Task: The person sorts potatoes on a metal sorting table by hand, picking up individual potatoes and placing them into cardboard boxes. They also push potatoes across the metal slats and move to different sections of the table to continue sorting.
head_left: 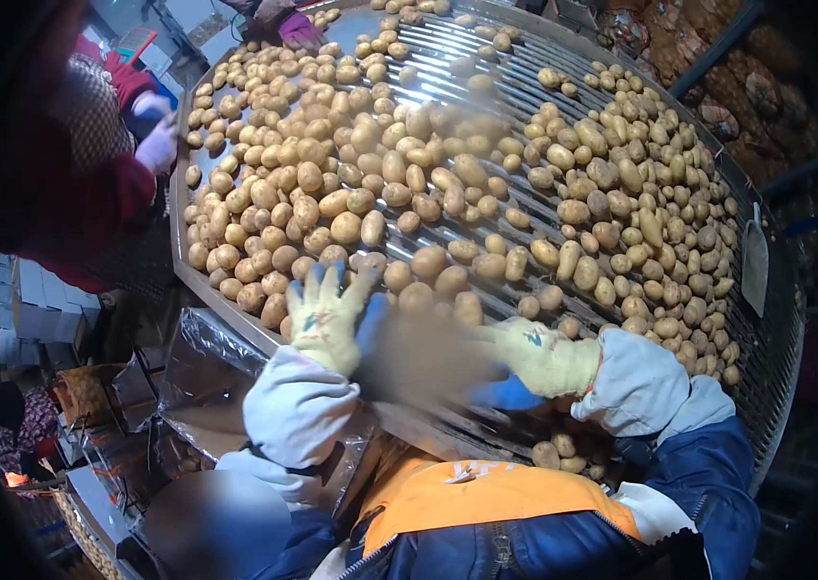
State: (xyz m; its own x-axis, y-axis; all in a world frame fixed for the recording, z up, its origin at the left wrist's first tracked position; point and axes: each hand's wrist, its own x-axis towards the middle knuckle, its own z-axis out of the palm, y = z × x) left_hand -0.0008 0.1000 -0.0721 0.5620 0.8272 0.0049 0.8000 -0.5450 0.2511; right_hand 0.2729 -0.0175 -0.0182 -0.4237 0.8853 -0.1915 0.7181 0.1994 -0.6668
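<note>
You have a slatted metal table in front of you, with a grey scoop at its edge. Beside the scoop lies a dense band of potatoes; farther from the scoop, across barer bars, your larger heap reaches the opposite rim, with loose potatoes scattered between.

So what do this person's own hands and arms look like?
The left hand and right hand wear pale yellow gloves with blue parts and small dark marks on the backs. Light grey cuffs cover the forearms; the sleeves above are dark blue.
</note>
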